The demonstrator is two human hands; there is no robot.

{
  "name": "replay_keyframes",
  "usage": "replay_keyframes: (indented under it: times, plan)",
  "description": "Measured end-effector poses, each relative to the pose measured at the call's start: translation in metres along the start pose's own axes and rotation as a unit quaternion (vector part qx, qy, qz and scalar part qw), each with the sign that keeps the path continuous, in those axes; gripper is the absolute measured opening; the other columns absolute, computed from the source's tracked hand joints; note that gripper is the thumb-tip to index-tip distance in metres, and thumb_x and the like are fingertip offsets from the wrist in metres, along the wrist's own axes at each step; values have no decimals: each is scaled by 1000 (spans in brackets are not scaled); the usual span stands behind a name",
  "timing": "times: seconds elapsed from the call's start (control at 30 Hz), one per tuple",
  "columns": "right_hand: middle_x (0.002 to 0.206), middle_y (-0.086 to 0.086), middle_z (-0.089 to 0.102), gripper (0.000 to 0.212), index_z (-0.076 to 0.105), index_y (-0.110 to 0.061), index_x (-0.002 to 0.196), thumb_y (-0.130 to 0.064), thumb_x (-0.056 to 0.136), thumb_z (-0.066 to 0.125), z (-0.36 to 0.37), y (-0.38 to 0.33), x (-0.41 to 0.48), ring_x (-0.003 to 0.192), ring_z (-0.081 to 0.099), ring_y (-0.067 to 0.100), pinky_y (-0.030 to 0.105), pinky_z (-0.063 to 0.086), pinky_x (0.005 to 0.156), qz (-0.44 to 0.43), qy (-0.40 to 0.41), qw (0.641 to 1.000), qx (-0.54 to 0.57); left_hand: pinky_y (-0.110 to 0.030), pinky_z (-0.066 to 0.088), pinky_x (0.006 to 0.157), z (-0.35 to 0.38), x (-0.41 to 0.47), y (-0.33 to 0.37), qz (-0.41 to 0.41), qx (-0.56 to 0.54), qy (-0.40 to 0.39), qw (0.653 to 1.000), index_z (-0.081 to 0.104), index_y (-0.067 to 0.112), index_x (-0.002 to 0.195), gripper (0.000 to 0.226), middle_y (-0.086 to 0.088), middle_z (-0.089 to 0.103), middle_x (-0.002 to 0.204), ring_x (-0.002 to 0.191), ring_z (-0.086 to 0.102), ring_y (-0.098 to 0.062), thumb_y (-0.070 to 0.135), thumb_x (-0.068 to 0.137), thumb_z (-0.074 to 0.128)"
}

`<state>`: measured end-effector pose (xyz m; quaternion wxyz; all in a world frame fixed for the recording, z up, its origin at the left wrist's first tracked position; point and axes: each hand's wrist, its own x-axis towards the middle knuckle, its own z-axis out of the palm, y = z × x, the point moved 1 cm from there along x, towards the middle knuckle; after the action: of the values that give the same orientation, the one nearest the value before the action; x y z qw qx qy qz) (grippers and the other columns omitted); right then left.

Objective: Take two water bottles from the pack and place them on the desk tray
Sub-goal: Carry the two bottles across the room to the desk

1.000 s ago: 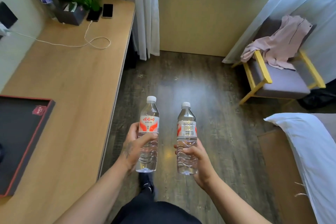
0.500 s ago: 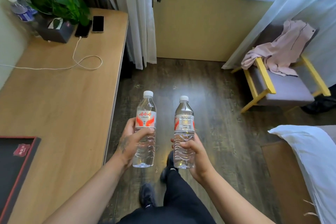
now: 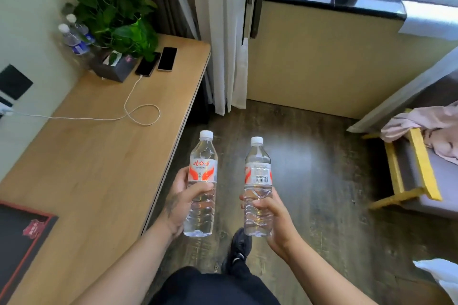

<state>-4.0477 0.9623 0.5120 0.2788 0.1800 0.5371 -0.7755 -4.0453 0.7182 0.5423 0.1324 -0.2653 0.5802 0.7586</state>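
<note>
Lower centre of frame: dark trouser leg and shoe (image 3: 238, 247) over wood floor (image 3: 322, 181). Just above, left hand (image 3: 182, 202) wrapped closed around lower body of left bottle (image 3: 202, 184), thumb across front below label; right hand (image 3: 269, 218) likewise closed around lower body of right bottle (image 3: 257, 187), fingers curled round the ribbed section. Both bottles upright, capped, full, side by side but apart, held over floor just right of desk (image 3: 99, 156) edge. Lower left of frame: black tray (image 3: 22, 235) with red rim on desk, only partly in view, well apart from both bottles. Mid left: white cable (image 3: 138, 116) looped on desk top. Upper left: two phones (image 3: 161, 60), tissue box (image 3: 115, 67), plant (image 3: 116, 12), two other bottles (image 3: 74, 37) against wall. Pack not in view. Step in hand, judged: carry phase, both bottles already taken, neither yet placed. Next move, judged: swing both hands left and toward lower left of frame, over desk edge, lower each bottle base-first onto tray, keep upright, release only once base sits flat. Left bottle nearer tray; likely set down first to avoid crossing arms.
</note>
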Motion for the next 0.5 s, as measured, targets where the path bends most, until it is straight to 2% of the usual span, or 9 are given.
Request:
replay_keyframes:
  times: [0.17,0.33,0.5]
  plan:
    - [119,16,78,79,63,-21,136,-26,58,77,13,-27,39,96,76,27,40,60,75,23,-37,998,-41,-41,63,67,3,18,15,14,-48,37,998,64,19,126,73,-8,80,95,78,78,-27,31,59,91]
    - [123,17,76,82,62,-19,135,-30,56,78,47,-39,64,102,72,31,49,57,87,30,-64,991,-109,-39,61,64,-17,23,28,20,-83,80,993,62,15,122,74,-7,78,88,70,75,-25,31,55,90]
    - [109,8,79,82,60,-18,133,-29,54,79,95,-46,82,92,73,26,39,61,78,42,-120,981,-144,-36,62,58,-61,12,34,38,-120,128,984,61,12,121,67,-8,78,84,66,75,-25,22,61,89]
